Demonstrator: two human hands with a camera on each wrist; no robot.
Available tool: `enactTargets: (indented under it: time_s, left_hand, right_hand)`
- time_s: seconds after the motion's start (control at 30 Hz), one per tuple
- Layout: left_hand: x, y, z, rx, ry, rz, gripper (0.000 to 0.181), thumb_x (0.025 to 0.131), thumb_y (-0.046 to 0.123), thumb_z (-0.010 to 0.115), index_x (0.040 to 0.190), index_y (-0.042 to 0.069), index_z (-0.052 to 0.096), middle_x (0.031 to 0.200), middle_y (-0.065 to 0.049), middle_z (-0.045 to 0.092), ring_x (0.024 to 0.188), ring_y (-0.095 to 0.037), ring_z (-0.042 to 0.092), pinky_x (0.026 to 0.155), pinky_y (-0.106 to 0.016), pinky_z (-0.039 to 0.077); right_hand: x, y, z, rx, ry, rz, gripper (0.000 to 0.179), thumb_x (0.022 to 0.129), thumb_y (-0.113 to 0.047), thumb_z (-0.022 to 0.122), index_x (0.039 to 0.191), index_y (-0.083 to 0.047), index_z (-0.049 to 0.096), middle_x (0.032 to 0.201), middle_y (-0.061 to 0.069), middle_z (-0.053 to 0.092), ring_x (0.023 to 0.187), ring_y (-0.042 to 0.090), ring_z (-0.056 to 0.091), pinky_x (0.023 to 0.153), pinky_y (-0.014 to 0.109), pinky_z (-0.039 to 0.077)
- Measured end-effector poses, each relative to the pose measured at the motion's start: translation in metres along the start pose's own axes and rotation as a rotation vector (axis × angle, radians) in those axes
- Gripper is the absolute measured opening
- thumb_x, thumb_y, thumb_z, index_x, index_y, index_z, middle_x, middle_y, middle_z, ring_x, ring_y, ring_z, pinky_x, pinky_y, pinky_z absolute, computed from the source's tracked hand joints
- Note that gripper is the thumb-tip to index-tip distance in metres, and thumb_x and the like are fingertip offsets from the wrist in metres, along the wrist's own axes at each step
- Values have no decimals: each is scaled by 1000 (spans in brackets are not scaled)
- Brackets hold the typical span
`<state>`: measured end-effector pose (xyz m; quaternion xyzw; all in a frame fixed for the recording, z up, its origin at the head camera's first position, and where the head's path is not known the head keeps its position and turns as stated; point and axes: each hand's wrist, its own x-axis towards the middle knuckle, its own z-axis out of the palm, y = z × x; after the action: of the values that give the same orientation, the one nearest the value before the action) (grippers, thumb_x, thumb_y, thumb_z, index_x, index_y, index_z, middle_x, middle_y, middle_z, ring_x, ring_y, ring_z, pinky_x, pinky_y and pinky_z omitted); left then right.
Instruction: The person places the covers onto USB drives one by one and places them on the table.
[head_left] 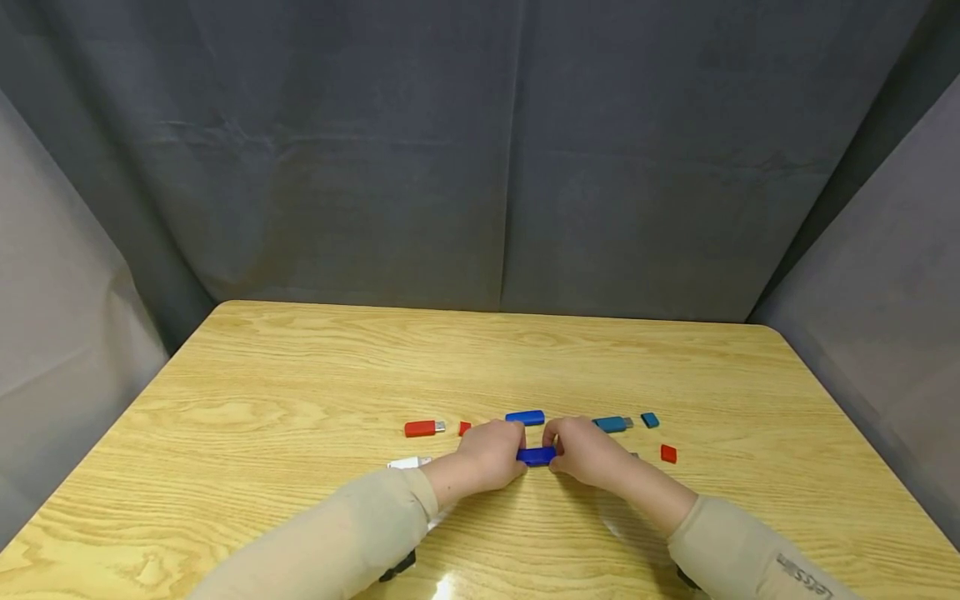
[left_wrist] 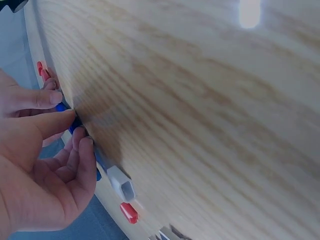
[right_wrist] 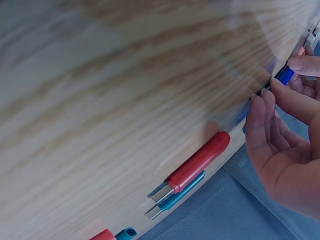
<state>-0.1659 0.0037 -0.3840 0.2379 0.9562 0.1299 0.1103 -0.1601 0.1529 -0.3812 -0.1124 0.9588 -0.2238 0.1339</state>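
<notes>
Both hands meet over the table around a dark blue USB stick [head_left: 536, 456]. My left hand [head_left: 495, 454] pinches its left end between thumb and fingers. The right end is pinched in the same way by my right hand [head_left: 588, 450]. No metal plug shows on the held stick. Just behind it lies another blue USB stick [head_left: 525, 417]. A red USB stick [head_left: 423, 428] and a small red cap [head_left: 465, 427] are left of the hands. Beyond the right hand are a teal USB stick [head_left: 612, 424] and its teal cap [head_left: 650, 420].
A white USB stick [head_left: 408, 462] lies partly behind the left forearm; a white cap [left_wrist: 120, 182] shows in the left wrist view. Another red cap [head_left: 668, 453] sits to the right. In the right wrist view, a red USB stick [right_wrist: 200, 162] lies near the right hand. Grey curtain [head_left: 495, 167] hangs behind the table.
</notes>
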Motion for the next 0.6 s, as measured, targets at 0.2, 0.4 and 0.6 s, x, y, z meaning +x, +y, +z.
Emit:
enactTargets:
  time_s: [0.2, 0.4, 0.6]
  left_hand:
    - [-1, 0, -1, -18, 1, -6, 15, 82, 22, 71, 82, 13, 60, 68, 5, 56, 59, -7, 47, 50, -22, 37]
    - [-1, 0, -1, -24, -4, -13, 14, 82, 22, 71, 82, 13, 60, 68, 5, 56, 60, -8, 47, 50, -22, 36]
    - [0, -1, 0, -21, -2, -15, 14, 82, 23, 71, 81, 14, 60, 68, 6, 56, 60, -7, 47, 50, -22, 36]
  right_hand:
    - [0, 1, 0, -2, 3, -1, 14, 76, 2, 72, 83, -4, 62, 65, 2, 52, 57, 14, 45, 54, 24, 36]
    - [0, 2, 0, 12, 7, -5, 14, 76, 2, 72, 81, -5, 61, 64, 2, 52, 56, 14, 44, 53, 24, 35]
    - [0, 3, 1, 22, 7, -5, 15, 75, 3, 72, 82, -5, 61, 64, 2, 52, 56, 14, 44, 53, 24, 35]
